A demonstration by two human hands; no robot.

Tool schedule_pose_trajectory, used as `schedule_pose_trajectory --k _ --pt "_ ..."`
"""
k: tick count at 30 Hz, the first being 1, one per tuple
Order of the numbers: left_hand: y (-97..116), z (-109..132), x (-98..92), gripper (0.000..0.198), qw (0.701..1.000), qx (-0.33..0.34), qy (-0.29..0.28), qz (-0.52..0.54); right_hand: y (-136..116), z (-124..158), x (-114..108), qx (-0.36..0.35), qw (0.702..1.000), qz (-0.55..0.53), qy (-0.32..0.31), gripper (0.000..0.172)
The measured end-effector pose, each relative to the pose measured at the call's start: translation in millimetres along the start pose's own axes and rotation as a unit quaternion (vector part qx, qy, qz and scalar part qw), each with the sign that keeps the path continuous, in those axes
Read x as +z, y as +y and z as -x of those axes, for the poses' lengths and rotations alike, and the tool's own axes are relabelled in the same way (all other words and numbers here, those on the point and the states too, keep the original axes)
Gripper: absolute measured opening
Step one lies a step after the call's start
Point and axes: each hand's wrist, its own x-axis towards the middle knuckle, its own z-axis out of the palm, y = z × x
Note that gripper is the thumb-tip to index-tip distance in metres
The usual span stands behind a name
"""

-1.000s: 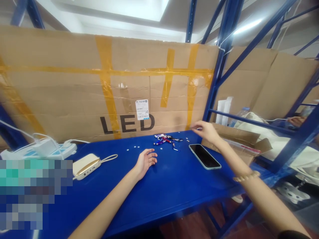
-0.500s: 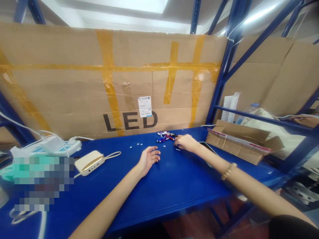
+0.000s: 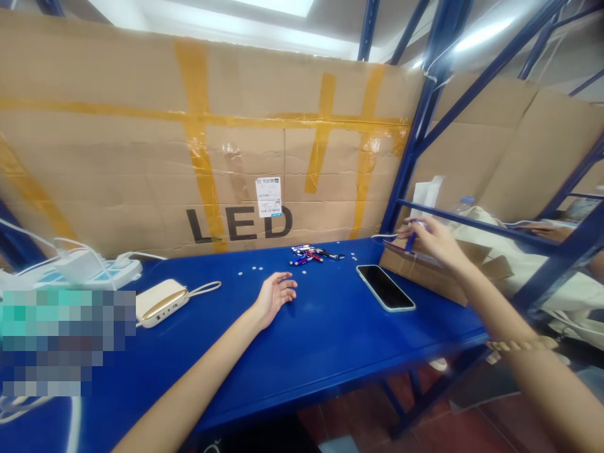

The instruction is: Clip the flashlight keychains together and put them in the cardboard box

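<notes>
My right hand [image 3: 431,236] is raised over the left end of an open cardboard box [image 3: 425,274], its fingers closed on a small blue stick-shaped item [image 3: 411,240] that points downward. The exact kind of item is too small to make out. My left hand [image 3: 275,297] rests on the blue tabletop [image 3: 302,352], palm turned inward, fingers loosely curled and apart, holding nothing. Just beyond it lies a small pile of blue, red, black and silver stick-shaped items [image 3: 309,255]. Between my hands and the box, a phone [image 3: 385,287] with a dark screen lies flat.
A cream power bank [image 3: 163,302] with a strap and a white power strip [image 3: 117,274] with cables occupy the left. Small white dots [image 3: 255,268] are scattered on the tabletop. A large taped carton [image 3: 141,170] marks the back. Blue rack posts [image 3: 408,145] rise by the box.
My right hand has moved from the pile to the right, up over the cardboard box, carrying a blue item. The phone is uncovered now. My left hand stays nearly in place.
</notes>
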Motion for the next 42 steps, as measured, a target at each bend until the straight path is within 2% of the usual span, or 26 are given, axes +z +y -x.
schedule_pose_trajectory --k 2,5,9,11,14,16,17,19,23,25,27,29,32,35,39,42 --pt "0.1 0.5 0.5 0.011 1.000 0.000 0.003 -0.001 11.2 -3.9 -15.6 0.016 0.996 0.074 0.038 0.019" --pt "0.3 1.0 1.2 0.011 1.000 -0.002 0.007 -0.004 20.1 -3.7 -28.5 0.025 0.989 0.112 0.093 0.023" --pt "0.4 0.7 1.2 0.012 1.000 -0.003 0.006 -0.006 18.7 -1.1 -36.1 0.024 0.962 0.150 0.228 0.032" --pt "0.0 0.0 0.8 0.011 1.000 -0.002 0.007 -0.005 20.2 -4.2 -39.9 0.023 0.951 0.234 0.202 0.031" --pt "-0.6 -0.7 0.4 0.011 1.000 0.003 0.005 -0.003 30.0 -14.3 -42.7 0.056 0.915 0.392 0.072 0.026" --pt "-0.6 -0.7 0.4 0.011 1.000 0.004 0.002 -0.003 37.1 -21.9 -38.5 0.083 0.903 0.421 -0.003 0.026" --pt "-0.4 -0.5 0.6 0.011 1.000 0.002 0.002 -0.003 39.2 -25.0 -33.8 0.087 0.909 0.406 -0.034 0.028" --pt "0.0 -0.1 0.8 0.011 1.000 -0.001 0.005 -0.003 37.7 -28.7 -18.6 0.047 0.928 0.364 -0.070 0.027" --pt "0.3 -0.1 0.2 0.011 1.000 0.000 0.006 -0.003 10.5 -23.9 31.9 -0.140 0.930 0.340 -0.027 0.024" --pt "0.1 -0.3 -0.4 0.012 1.000 0.001 0.006 -0.006 -8.1 -17.3 64.2 -0.208 0.926 0.311 -0.052 0.023" --pt "0.0 -0.4 -0.7 0.012 1.000 0.000 0.004 -0.007 -22.1 -9.5 98.4 -0.282 0.903 0.284 -0.156 0.022" --pt "0.1 -0.2 -0.6 0.012 1.000 -0.001 0.002 -0.006 -27.3 -0.8 131.1 -0.327 0.866 0.287 -0.248 0.024" --pt "0.4 0.2 0.1 0.012 1.000 -0.002 0.007 -0.004 -20.2 12.9 169.0 -0.340 0.830 0.353 -0.266 0.027" --pt "0.6 0.4 0.6 0.013 1.000 -0.004 0.008 -0.002 -8.8 24.3 185.9 -0.358 0.811 0.391 -0.248 0.030" --pt "0.3 0.1 0.2 0.012 1.000 -0.004 0.006 -0.004 -7.1 31.2 185.7 -0.396 0.795 0.376 -0.263 0.029" --pt "0.0 -0.2 -0.3 0.012 1.000 -0.002 0.001 -0.003 -12.5 29.7 187.8 -0.390 0.813 0.348 -0.257 0.032"
